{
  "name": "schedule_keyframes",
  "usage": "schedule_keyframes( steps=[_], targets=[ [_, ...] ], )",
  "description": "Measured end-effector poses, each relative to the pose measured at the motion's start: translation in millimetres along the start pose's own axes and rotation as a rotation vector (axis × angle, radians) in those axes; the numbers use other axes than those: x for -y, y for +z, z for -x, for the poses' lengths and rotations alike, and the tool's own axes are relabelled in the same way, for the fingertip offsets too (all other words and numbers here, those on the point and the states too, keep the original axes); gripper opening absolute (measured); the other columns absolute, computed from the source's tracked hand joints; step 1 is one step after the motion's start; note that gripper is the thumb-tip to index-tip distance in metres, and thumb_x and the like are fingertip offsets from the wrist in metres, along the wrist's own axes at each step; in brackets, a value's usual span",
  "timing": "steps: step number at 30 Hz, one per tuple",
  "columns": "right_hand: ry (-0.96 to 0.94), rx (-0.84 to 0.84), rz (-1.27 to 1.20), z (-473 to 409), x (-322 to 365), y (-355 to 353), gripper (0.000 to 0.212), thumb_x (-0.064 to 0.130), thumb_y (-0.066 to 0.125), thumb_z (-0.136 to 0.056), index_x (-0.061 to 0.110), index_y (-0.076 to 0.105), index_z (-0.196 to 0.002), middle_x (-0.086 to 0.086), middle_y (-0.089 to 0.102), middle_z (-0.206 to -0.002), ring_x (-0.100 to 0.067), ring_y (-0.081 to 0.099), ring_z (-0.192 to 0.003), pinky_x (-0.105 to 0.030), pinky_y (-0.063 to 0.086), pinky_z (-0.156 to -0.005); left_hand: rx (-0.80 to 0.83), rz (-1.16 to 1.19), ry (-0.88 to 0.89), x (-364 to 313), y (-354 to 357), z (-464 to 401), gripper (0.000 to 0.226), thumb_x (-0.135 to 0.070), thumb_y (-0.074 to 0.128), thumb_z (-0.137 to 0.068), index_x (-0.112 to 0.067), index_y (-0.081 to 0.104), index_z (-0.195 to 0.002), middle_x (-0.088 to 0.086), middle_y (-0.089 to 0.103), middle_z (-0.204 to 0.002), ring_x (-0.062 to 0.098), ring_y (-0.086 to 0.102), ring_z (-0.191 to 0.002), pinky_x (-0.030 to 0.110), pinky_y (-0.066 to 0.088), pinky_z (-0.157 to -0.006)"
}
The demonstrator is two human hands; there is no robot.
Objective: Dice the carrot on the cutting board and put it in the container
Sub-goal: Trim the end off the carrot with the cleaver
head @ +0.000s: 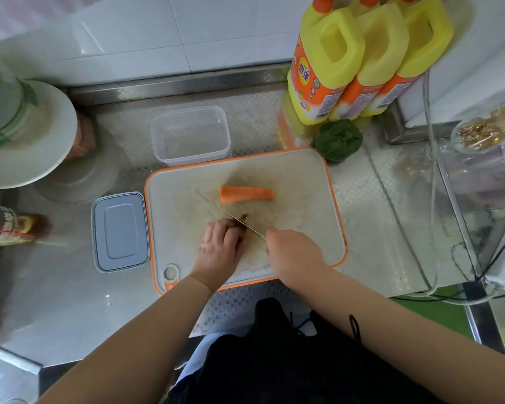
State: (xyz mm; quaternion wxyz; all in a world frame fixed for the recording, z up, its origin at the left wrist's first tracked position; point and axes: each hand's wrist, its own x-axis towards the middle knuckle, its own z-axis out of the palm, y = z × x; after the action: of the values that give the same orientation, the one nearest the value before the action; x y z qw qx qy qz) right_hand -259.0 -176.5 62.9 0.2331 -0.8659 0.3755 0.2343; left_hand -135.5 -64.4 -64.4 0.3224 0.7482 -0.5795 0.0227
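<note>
— While the right hand (293, 252) holds its grip around the handle of the knife (231, 215), where is the carrot (247, 193)?

— On the cutting board (303, 185), toward the far side of the middle, lying with its long axis left to right. It sits apart from both hands, just beyond the blade's far tip.

— And the left hand (220, 243)?

— Curled, knuckles up, on the near part of the board, pressed against the blade. It seems to hold a small dark green scrap there, though I cannot tell exactly what it is pinching.

— Which hand is closer to the carrot?

— The left, slightly. The blade runs diagonally, its tip pointing far and left, so I judge it must swing to cross the carrot's length.

— Room to work?

— Plenty of bare board right of the carrot and between it and the hands. The open container (190, 135) stands on the worktop (56, 301) touching the board's far left edge, so a short push away reaches it. Its lid (119, 231) lies left of the board; a green vegetable (338, 139) sits off the far right corner.
</note>
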Motion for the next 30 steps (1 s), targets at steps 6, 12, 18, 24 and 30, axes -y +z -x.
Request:
schedule_keyframes(
  steps=[6, 12, 18, 24, 30],
  targets=[
    [-0.017, 0.041, 0.026, -19.4, 4.1, 4.6, 0.016, 0.001, 0.042, -0.092, 0.007, 0.051, -0.104, -0.011, 0.060, -0.095, -0.032, 0.058, -0.088, -0.034, 0.036, -0.065, 0.010, 0.039, -0.014, -1.5, -1.7, -2.0, 0.010, -0.019, 0.056, -0.095, -0.013, 0.049, -0.096, 0.005, 0.045, -0.106, 0.028, 0.046, -0.090, 0.029, 0.042, -0.076],
    [0.025, 0.071, -0.033, -35.2, -7.8, 18.3, 0.015, 0.007, 0.045, -0.095, 0.009, 0.055, -0.106, -0.011, 0.063, -0.100, -0.029, 0.060, -0.093, -0.033, 0.042, -0.068, 0.009, -0.001, 0.009, -1.9, -2.7, 0.1, 0.008, -0.018, 0.054, -0.096, -0.013, 0.048, -0.096, 0.007, 0.048, -0.103, 0.029, 0.047, -0.086, 0.033, 0.047, -0.071],
    [-0.017, 0.015, -0.063, -30.7, -13.6, 23.7, 0.012, 0.012, 0.047, -0.095, 0.009, 0.054, -0.104, -0.009, 0.062, -0.094, -0.030, 0.061, -0.090, -0.035, 0.044, -0.069, 0.052, 0.019, -0.194, -13.1, -12.1, 5.8, 0.031, -0.034, 0.059, -0.086, -0.012, 0.046, -0.104, 0.005, 0.044, -0.113, 0.027, 0.047, -0.099, 0.032, 0.049, -0.079],
    [-0.055, -0.178, -0.194, -10.3, -33.4, 26.4, 0.020, 0.026, 0.046, -0.096, 0.009, 0.057, -0.099, -0.006, 0.053, -0.070, -0.030, 0.055, -0.070, -0.033, 0.035, -0.057, 0.120, 0.119, -0.512, -29.3, -26.4, 12.8, 0.048, -0.039, 0.059, -0.078, -0.018, 0.041, -0.118, 0.008, 0.051, -0.117, 0.030, 0.056, -0.105, 0.040, 0.052, -0.082],
    [0.000, -0.404, -0.377, -4.6, -46.7, 20.0, 0.019, 0.025, 0.055, -0.094, 0.012, 0.063, -0.105, 0.001, 0.053, -0.058, -0.032, 0.061, -0.065, -0.032, 0.036, -0.055, -0.016, 0.090, -0.715, 2.2, -48.5, 2.3, 0.051, -0.010, 0.074, -0.079, -0.008, 0.048, -0.124, 0.009, 0.052, -0.120, 0.030, 0.053, -0.110, 0.045, 0.050, -0.085]
  ],
)
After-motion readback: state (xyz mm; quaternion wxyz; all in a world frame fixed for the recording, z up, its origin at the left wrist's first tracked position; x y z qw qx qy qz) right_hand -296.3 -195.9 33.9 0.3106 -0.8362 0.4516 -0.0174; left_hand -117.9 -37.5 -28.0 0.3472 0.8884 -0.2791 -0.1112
